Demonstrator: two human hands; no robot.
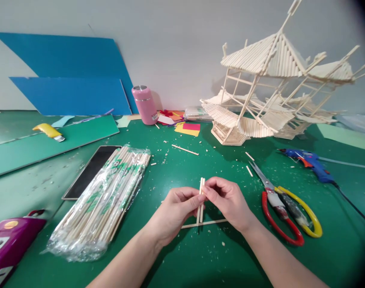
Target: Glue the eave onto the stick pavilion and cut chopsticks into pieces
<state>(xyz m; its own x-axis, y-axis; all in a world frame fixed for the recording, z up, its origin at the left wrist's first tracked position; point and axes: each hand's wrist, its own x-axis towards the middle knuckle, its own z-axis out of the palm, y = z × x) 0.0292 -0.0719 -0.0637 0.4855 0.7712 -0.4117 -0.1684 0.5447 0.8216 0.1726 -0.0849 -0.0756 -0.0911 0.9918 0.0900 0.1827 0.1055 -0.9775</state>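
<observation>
Together, the left hand and the right hand pinch a pair of thin, pale wooden sticks, holding them upright side by side, their lower ends meeting a single pale stick lying flat on the green desk just below the hands. Both hands are closed narrowly on the pair, fingertips pressed in from either side, seemingly to keep the two sticks aligned and square to the one beneath.

Just left of the left hand lies a clear plastic pack of wooden chopsticks with green print, within easy reach as a supply; beyond it rests a flat black slab. At the near left edge sits a purple packet. Just right of the right hand lie red-and-yellow-handled shears, blades pointing away, and farther right a blue glue gun with its cord trailing off.

Well beyond the hands stands a large model of tiered roofs built from pale sticks, leaning at a tilt near the wall. Beside it to the left are a pink cylindrical flask, scraps of red and yellow paper, and blue boards propped against the wall. A yellow utility knife lies far left. Offcuts and wood crumbs dot the desk around the hands, and one loose stick lies just beyond them.
</observation>
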